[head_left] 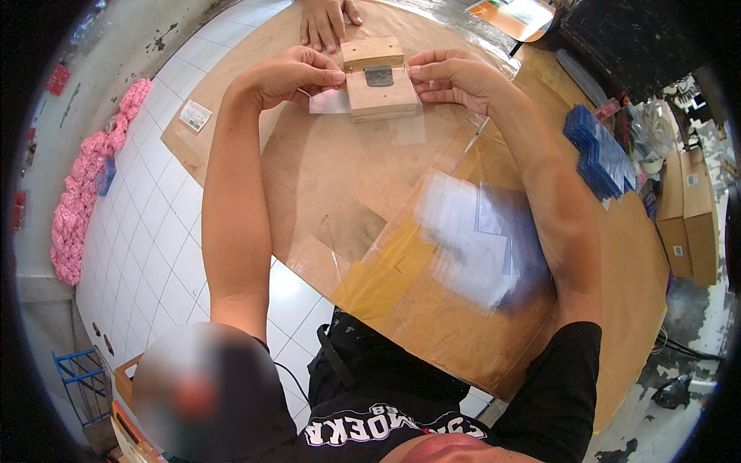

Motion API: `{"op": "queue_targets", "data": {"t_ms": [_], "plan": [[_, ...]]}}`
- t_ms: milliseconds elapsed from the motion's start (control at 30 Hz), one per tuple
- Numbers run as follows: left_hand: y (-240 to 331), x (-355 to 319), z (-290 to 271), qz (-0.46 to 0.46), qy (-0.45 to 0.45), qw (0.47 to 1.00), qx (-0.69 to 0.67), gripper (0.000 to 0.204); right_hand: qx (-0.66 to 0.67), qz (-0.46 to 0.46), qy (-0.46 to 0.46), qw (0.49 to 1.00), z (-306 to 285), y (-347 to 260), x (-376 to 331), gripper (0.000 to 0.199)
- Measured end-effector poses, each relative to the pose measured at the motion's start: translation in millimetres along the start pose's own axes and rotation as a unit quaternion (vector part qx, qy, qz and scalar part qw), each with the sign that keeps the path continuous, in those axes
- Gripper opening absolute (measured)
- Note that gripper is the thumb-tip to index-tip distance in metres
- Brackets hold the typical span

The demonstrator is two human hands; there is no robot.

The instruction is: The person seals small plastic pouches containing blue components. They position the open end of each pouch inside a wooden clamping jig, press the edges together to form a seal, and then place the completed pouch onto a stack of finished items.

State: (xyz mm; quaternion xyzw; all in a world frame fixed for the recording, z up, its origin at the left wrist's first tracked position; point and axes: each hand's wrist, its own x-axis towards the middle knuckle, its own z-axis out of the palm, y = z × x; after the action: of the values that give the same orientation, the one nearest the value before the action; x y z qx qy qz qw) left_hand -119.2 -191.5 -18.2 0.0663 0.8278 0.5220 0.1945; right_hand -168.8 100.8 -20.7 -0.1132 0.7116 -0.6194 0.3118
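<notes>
A wooden block fixture [383,99] lies at the far side of the table, with a raised wooden bar [372,51] along its back and a dark metal plate [379,76] in its middle. My left hand [299,78] pinches at the fixture's left edge, thumb against fingers. There a clear plastic sheet [329,103] juts out below my thumb. At the right edge my right hand [454,79] is closed in a similar pinch, fingertips against the wood. What it grips is thin, transparent and hard to make out.
Another person's hand [329,23] rests on the far table edge. Loose clear plastic sheets [471,243] lie spread on the brown cardboard tabletop [309,177]. Blue-edged plastic pieces [596,153] are stacked at the right, near cardboard boxes [687,216]. A pink bundle [85,197] lies by the left wall.
</notes>
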Motion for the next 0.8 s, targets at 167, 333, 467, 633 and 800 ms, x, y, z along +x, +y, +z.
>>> {"op": "queue_targets", "data": {"t_ms": [167, 333, 467, 633, 800], "plan": [[0.1, 1.0, -3.1, -0.007, -0.013, 1.000, -0.008, 0.020, 0.001, 0.006, 0.000, 1.000, 0.2, -0.3, 0.4, 0.032], [-1.8, 1.8, -2.9, -0.006, -0.010, 1.000, -0.012, 0.020, 0.001, 0.002, 0.005, 1.000, 1.0, 0.3, 0.7, 0.032], [-2.8, 0.9, -2.6, -0.003, -0.008, 1.000, -0.014, 0.022, 0.008, 0.003, 0.005, 1.000, 1.6, 0.9, 1.9, 0.031], [0.5, 0.5, -0.7, -0.001, -0.012, 1.000, -0.014, 0.024, 0.006, 0.000, 0.010, 1.000, -0.1, 1.1, 0.4, 0.030], [1.8, -2.6, -2.4, -0.008, -0.026, 0.999, -0.021, 0.026, 0.010, 0.000, 0.012, 1.000, 2.3, 1.5, 0.5, 0.030]]}}
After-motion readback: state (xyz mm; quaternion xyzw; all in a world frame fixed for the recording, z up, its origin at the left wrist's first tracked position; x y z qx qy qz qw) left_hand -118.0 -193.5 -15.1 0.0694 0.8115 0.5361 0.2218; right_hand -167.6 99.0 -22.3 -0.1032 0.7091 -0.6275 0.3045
